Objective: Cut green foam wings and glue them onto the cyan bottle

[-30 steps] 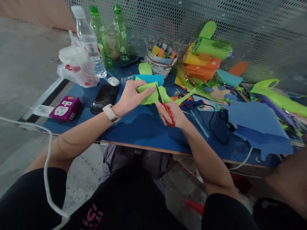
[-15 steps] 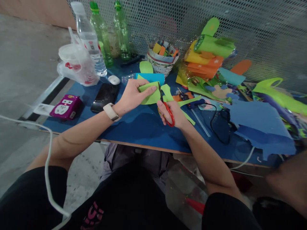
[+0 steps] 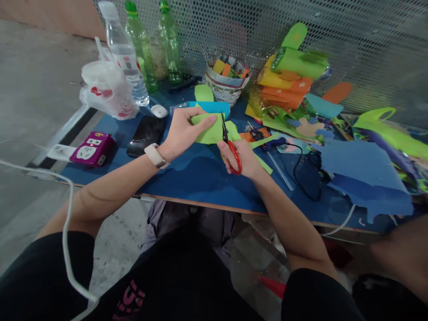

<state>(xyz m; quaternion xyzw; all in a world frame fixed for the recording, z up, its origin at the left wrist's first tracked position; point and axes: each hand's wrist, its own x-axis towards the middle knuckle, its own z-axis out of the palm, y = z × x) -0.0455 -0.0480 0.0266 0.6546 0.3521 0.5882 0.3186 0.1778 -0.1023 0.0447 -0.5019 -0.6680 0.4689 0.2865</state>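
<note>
My left hand (image 3: 185, 131) pinches a piece of light green paper (image 3: 210, 133), thumb on top and fingers beneath. Red-handled scissors (image 3: 236, 157) are gripped in my right hand (image 3: 245, 158), their dark blades pointing away from me at the paper's right edge. Just right of the blades is another bit of light green paper (image 3: 233, 130); whether it still joins the held piece I cannot tell. Behind my left hand lies a clear bottle wrapped in blue paper (image 3: 214, 107). Green paper strips (image 3: 264, 164) lie beyond my right hand.
A black phone (image 3: 146, 136), a white earbud case (image 3: 159, 111) and a purple power adapter (image 3: 92, 149) are at left. Bottles (image 3: 124, 53) and a woven paper basket (image 3: 227, 89) stand behind. Blue paper sheets (image 3: 364, 169) and colourful paper-covered bottles (image 3: 297, 67) fill the right. Another person's arm (image 3: 401, 258) shows at lower right.
The scissors have shifted slightly up and left, their blades now at the held paper's right edge. The left hand has moved slightly with the paper.
</note>
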